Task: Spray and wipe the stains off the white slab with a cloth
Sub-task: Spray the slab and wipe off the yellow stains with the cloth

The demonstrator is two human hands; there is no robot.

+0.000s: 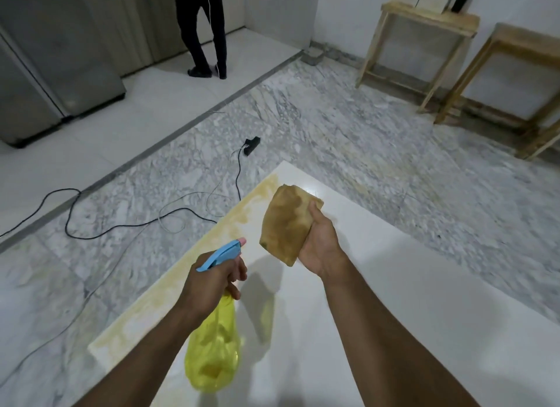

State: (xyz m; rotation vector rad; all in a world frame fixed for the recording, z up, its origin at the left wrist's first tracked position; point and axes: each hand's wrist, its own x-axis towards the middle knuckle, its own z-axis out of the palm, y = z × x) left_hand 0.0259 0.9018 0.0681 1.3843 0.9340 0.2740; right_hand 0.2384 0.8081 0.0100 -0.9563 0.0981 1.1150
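One stain band (242,212) runs along white slab's (378,285) left edge, ahead of left hand (212,281) gripping spray bottle (213,346); right hand (318,246) holds cloth (285,224).

Bare forearms, no sleeves, bare fingers (239,270)

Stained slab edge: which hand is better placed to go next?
Left. The left hand holds the spray bottle beside the yellow stain, nozzle toward it. The right hand holds the cloth above the slab.

Translucent yellow spray bottle (212,355) is showing a blue trigger head; folded cloth (286,224) is looking brown-stained; glossy white slab (394,279) is carrying yellowish stains (242,212); marble floor (303,118) is showing grey veining.
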